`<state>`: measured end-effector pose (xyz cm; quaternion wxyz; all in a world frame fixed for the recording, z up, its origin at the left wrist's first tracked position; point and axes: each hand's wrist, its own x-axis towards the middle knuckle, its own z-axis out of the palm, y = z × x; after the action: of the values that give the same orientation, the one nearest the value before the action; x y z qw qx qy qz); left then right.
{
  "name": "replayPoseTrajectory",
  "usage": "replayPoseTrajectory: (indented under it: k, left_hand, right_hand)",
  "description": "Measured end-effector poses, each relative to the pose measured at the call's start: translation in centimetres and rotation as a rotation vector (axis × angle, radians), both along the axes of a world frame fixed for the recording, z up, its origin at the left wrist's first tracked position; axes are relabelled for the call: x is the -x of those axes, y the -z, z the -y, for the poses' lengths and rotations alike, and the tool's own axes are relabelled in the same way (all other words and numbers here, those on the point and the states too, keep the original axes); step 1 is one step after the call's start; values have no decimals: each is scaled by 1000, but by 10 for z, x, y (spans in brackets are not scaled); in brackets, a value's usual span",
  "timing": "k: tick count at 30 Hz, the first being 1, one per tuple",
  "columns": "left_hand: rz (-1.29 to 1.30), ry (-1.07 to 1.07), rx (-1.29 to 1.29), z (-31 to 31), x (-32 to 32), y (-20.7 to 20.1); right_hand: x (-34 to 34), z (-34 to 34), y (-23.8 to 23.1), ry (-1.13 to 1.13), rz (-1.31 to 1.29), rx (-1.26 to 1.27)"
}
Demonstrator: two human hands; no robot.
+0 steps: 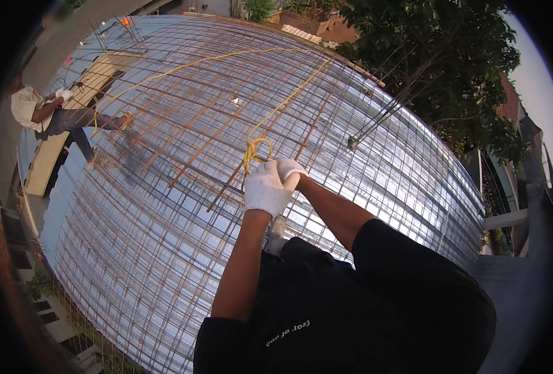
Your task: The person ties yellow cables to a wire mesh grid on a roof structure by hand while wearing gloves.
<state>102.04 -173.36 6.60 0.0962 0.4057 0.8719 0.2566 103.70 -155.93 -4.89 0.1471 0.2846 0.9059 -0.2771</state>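
Both my hands wear white knit gloves and are pressed together in front of me, above the steel bar mesh (363, 181). My left hand (266, 190) is closed around a bunched yellow rope (250, 151), whose loops stick out past the fingers. Right against it, my right hand (291, 168) is closed on the same bundle; its fingers are partly hidden. From the bundle the rope runs away over the mesh to the far side, then bends back left. A few loose rusty bars lie just beyond my hands.
Under the mesh lies shiny corrugated metal decking (407, 212). A co-worker (39, 115) in gloves sits at the left beside a long tan beam (42, 165). Upright bars (382, 115) rise at the right, near a leafy tree (438, 62). The deck's edge drops off at lower left.
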Motion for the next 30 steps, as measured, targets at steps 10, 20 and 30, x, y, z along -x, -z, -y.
replayPoseTrajectory:
  k: [10,20,30]
  left_hand:
    - [82,111,630,-19,2,90]
    - [212,-167,619,-79,-1,83]
    - [118,-244,374,-112,-32,75]
  right_hand:
    - [35,-28,44,-178,108,111]
    - [166,-435,138,-65,113,-287]
    - [164,-459,159,184,58,-187]
